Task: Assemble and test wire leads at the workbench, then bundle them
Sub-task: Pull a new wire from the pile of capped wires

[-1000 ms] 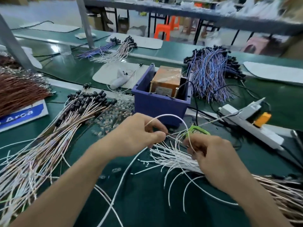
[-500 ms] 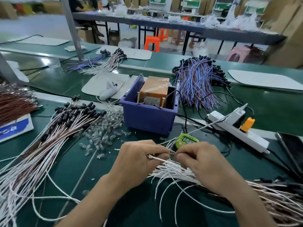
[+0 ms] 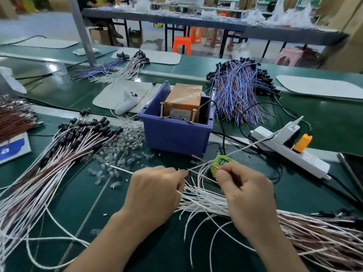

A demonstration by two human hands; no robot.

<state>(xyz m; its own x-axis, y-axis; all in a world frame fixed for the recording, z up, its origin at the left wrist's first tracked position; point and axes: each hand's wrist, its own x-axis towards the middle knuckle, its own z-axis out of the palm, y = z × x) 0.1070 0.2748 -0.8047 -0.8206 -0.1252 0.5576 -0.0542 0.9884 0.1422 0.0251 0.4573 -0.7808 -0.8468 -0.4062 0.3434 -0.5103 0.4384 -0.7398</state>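
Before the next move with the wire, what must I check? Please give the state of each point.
1. Left hand pinches a white wire: ok.
2. Right hand also pinches a wire: cannot tell, its fingers hide it.
3. Green counter readable: not ok, the right hand covers part.
4. Blue box stands free behind the hands: ok.
5. Pile of white wires within the hands' reach: ok.

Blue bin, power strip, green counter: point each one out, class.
blue bin (image 3: 172, 135), head view, front wall.
power strip (image 3: 312, 162), head view, white casing.
green counter (image 3: 213, 167), head view, left rim.
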